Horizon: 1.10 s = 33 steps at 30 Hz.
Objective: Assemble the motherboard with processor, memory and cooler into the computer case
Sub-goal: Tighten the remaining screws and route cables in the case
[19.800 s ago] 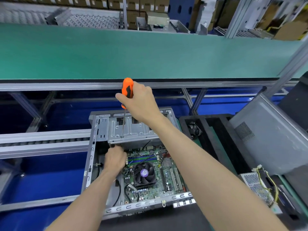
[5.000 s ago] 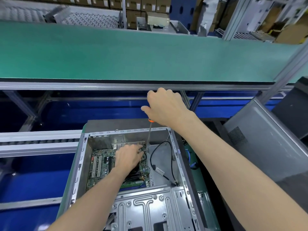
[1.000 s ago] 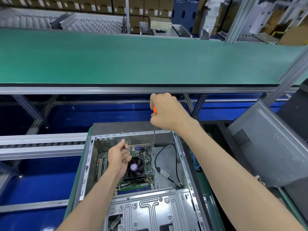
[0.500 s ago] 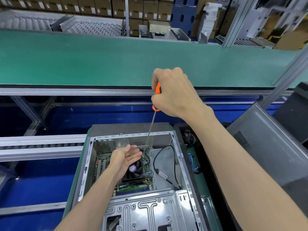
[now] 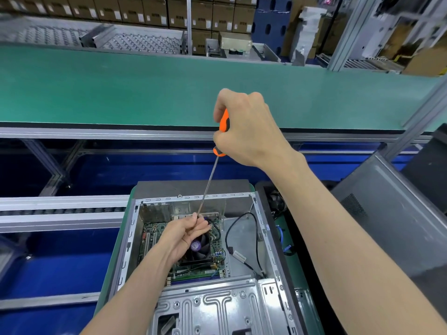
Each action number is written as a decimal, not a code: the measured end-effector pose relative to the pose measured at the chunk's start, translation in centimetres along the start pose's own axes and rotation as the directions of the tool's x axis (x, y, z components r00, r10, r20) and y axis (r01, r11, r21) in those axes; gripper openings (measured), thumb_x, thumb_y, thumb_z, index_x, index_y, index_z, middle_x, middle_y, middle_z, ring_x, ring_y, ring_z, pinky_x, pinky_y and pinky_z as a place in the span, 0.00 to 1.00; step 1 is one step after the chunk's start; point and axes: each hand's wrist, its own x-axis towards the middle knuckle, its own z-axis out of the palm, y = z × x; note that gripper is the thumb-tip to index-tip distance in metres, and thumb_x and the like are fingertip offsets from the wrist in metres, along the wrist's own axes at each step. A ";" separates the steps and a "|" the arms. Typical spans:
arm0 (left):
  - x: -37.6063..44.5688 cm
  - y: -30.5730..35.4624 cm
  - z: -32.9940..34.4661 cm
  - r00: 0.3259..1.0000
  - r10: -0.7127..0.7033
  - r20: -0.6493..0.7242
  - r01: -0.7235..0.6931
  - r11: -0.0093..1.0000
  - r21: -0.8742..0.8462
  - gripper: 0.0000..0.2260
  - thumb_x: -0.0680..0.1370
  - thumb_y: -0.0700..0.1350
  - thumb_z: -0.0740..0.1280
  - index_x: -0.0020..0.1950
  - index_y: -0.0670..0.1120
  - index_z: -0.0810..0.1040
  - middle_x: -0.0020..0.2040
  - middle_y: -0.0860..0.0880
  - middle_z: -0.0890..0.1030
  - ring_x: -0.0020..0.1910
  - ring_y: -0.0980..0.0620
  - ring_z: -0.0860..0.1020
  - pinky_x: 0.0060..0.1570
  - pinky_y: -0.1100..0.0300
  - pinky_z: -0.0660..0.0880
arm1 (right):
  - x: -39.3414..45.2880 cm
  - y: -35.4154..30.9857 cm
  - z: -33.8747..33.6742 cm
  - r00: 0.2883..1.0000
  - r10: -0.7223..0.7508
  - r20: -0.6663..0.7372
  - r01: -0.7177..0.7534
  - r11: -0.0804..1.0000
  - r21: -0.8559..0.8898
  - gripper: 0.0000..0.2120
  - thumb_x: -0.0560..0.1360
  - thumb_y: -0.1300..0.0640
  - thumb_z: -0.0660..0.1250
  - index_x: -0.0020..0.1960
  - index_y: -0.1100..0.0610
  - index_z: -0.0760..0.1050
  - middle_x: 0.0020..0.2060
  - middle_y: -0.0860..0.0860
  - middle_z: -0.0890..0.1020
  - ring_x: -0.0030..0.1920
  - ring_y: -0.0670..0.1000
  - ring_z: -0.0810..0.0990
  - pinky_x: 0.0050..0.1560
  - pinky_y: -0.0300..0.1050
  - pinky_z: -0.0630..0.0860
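An open grey computer case (image 5: pixel 262 228) lies on its side below me. Inside it sits the green motherboard (image 5: pixel 154 235) with a black cooler fan (image 5: pixel 200 250) and memory sticks (image 5: pixel 193 276) along its near edge. My right hand (image 5: pixel 244 126) grips the orange handle of a long screwdriver (image 5: pixel 208 184), held high above the case. The shaft slants down to my left hand (image 5: pixel 186 234), whose fingers pinch its tip just above the fan. A black cable (image 5: pixel 242 235) loops over the bare case floor to the right of the board.
A metal drive cage (image 5: pixel 212 308) spans the near end of the case. A grey side panel (image 5: pixel 391 223) leans at the right. A green conveyor belt (image 5: pixel 145 88) runs across behind, and a roller rail (image 5: pixel 60 211) runs at the left. Cardboard boxes (image 5: pixel 145 10) stack far behind.
My right hand has lifted the screwdriver higher than a second ago. My left hand, spread open beside the shaft half a second ago, has now closed its fingers around the tip.
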 end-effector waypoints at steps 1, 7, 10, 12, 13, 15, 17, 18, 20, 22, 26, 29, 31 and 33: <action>0.0 0.1 0.0 1.000 0.004 -0.004 -0.004 1.000 -0.027 0.07 0.81 0.34 0.63 0.51 0.29 0.77 0.39 0.39 0.84 0.40 0.44 0.86 0.37 0.54 0.83 | 0.0 0.2 0.2 1.000 0.006 -0.011 -0.006 1.000 0.030 0.13 0.64 0.60 0.65 0.48 0.55 0.71 0.35 0.50 0.76 0.41 0.54 0.72 0.38 0.51 0.73; 0.2 0.3 0.0 1.000 0.010 -0.017 -0.012 0.993 -0.116 0.07 0.81 0.35 0.63 0.52 0.30 0.76 0.37 0.40 0.84 0.39 0.47 0.85 0.37 0.54 0.83 | -0.2 0.9 3.0 0.983 0.128 -0.129 -0.092 0.963 0.253 0.14 0.67 0.57 0.74 0.47 0.56 0.72 0.33 0.49 0.78 0.37 0.55 0.77 0.39 0.47 0.74; 0.2 0.4 0.1 1.000 0.015 -0.011 -0.016 0.985 -0.173 0.07 0.81 0.35 0.62 0.51 0.31 0.76 0.36 0.41 0.83 0.38 0.48 0.85 0.38 0.51 0.84 | -1.4 1.4 6.0 0.973 0.226 -0.051 -0.194 0.915 0.354 0.09 0.71 0.57 0.73 0.41 0.60 0.75 0.30 0.52 0.81 0.34 0.55 0.81 0.44 0.51 0.79; 0.2 0.5 0.1 1.000 0.016 -0.005 -0.017 0.982 -0.188 0.07 0.81 0.36 0.62 0.51 0.31 0.76 0.36 0.41 0.83 0.38 0.48 0.85 0.38 0.51 0.84 | -2.5 1.7 7.8 0.964 0.262 0.043 -0.259 0.889 0.378 0.08 0.76 0.58 0.69 0.41 0.60 0.76 0.31 0.53 0.82 0.35 0.56 0.82 0.47 0.56 0.79; 0.1 0.5 0.1 1.000 0.017 -0.004 -0.017 0.982 -0.190 0.07 0.81 0.36 0.63 0.51 0.31 0.76 0.36 0.40 0.83 0.38 0.48 0.85 0.38 0.51 0.84 | -2.9 1.8 8.6 0.961 0.271 0.063 -0.273 0.877 0.396 0.11 0.79 0.58 0.66 0.40 0.62 0.76 0.31 0.55 0.82 0.34 0.54 0.83 0.46 0.56 0.80; 0.1 0.5 0.1 1.000 0.023 -0.005 -0.024 0.981 -0.190 0.07 0.81 0.35 0.63 0.50 0.31 0.76 0.36 0.40 0.83 0.38 0.47 0.85 0.37 0.51 0.83 | -3.2 2.2 9.0 0.957 0.289 0.031 -0.273 0.856 0.438 0.15 0.82 0.58 0.61 0.39 0.64 0.76 0.30 0.56 0.82 0.28 0.50 0.81 0.40 0.52 0.81; 0.0 0.5 -0.1 0.999 0.036 -0.022 -0.040 0.979 -0.199 0.06 0.80 0.34 0.63 0.50 0.30 0.76 0.37 0.39 0.84 0.40 0.46 0.86 0.37 0.52 0.83 | -3.1 2.2 8.6 0.953 0.301 -0.020 -0.256 0.843 0.472 0.16 0.83 0.59 0.60 0.37 0.61 0.74 0.31 0.56 0.81 0.25 0.51 0.80 0.33 0.46 0.80; 0.1 0.5 -0.1 0.999 0.039 -0.032 -0.045 0.977 -0.207 0.06 0.80 0.34 0.63 0.50 0.30 0.76 0.38 0.38 0.84 0.40 0.45 0.86 0.37 0.52 0.83 | -3.0 2.2 8.3 0.953 0.300 -0.034 -0.246 0.837 0.489 0.16 0.83 0.59 0.60 0.37 0.58 0.73 0.31 0.56 0.80 0.25 0.52 0.79 0.30 0.42 0.78; 0.2 0.6 -0.3 0.998 0.042 -0.038 -0.049 0.972 -0.229 0.05 0.81 0.32 0.62 0.52 0.30 0.76 0.41 0.37 0.85 0.41 0.43 0.86 0.37 0.52 0.83 | -2.9 2.2 7.9 0.956 0.290 -0.044 -0.228 0.829 0.510 0.16 0.84 0.60 0.59 0.37 0.56 0.72 0.32 0.56 0.80 0.27 0.54 0.79 0.28 0.36 0.74; 0.3 0.5 -0.4 0.999 0.043 -0.032 -0.049 0.967 -0.251 0.06 0.81 0.32 0.61 0.54 0.30 0.75 0.43 0.36 0.85 0.42 0.43 0.86 0.39 0.51 0.84 | -3.0 2.1 7.8 0.960 0.278 -0.042 -0.217 0.830 0.514 0.16 0.84 0.60 0.59 0.37 0.57 0.72 0.32 0.57 0.80 0.27 0.54 0.79 0.27 0.35 0.73; 0.4 0.5 -0.4 0.998 0.054 -0.020 -0.057 0.959 -0.279 0.08 0.81 0.35 0.61 0.55 0.30 0.74 0.45 0.36 0.85 0.44 0.43 0.86 0.41 0.51 0.84 | -3.3 2.2 8.0 0.962 0.266 -0.063 -0.196 0.832 0.519 0.16 0.84 0.60 0.59 0.38 0.57 0.73 0.32 0.56 0.80 0.28 0.53 0.80 0.27 0.35 0.74; 0.2 0.5 -0.2 0.999 0.044 -0.009 -0.044 0.955 -0.295 0.10 0.81 0.38 0.63 0.55 0.30 0.74 0.46 0.35 0.85 0.44 0.42 0.86 0.41 0.49 0.84 | -3.4 2.1 8.2 0.961 0.265 -0.079 -0.184 0.827 0.531 0.16 0.84 0.60 0.59 0.37 0.54 0.72 0.31 0.55 0.80 0.28 0.52 0.80 0.27 0.35 0.74; 0.1 0.6 -0.1 0.999 0.036 -0.006 -0.036 0.947 -0.319 0.12 0.81 0.40 0.63 0.56 0.30 0.74 0.46 0.35 0.85 0.44 0.42 0.86 0.44 0.47 0.83 | -3.4 2.0 8.2 0.961 0.264 -0.084 -0.178 0.820 0.543 0.16 0.84 0.60 0.59 0.37 0.54 0.72 0.31 0.56 0.80 0.27 0.53 0.80 0.27 0.36 0.75; 0.1 0.8 0.0 0.999 0.036 -0.004 -0.035 0.936 -0.351 0.13 0.80 0.41 0.64 0.56 0.30 0.74 0.46 0.35 0.85 0.43 0.42 0.86 0.51 0.45 0.81 | -3.3 1.8 8.3 0.961 0.264 -0.083 -0.176 0.814 0.553 0.15 0.84 0.60 0.59 0.38 0.55 0.72 0.32 0.55 0.80 0.28 0.52 0.80 0.27 0.36 0.74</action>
